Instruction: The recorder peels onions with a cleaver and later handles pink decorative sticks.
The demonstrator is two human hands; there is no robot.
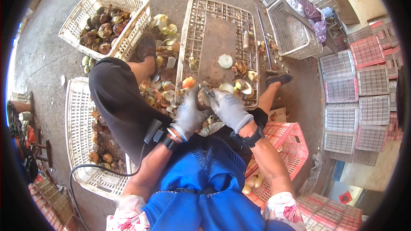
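Note:
Both my hands wear grey gloves and meet at the near edge of an upturned white crate (186,30). My left hand (189,114) is closed around a dark, brownish onion (204,99). Against the same onion, my right hand (231,109) has its fingers bent; a thin grey shape shows at its fingertips, too unclear to name. On the crate lies a worn board (219,30) with a pale cut onion (225,61) on it. An orange-brown onion (189,82) rests just beyond my left hand, and onion pieces (245,87) lie beyond my right.
A white crate of unpeeled onions (105,30) stands far left, another white crate (78,119) near left. Onion scraps (170,30) litter the floor. Pale peeled onions (252,182) sit in a red crate (295,145) at my right. Stacked crates (341,115) line the right side.

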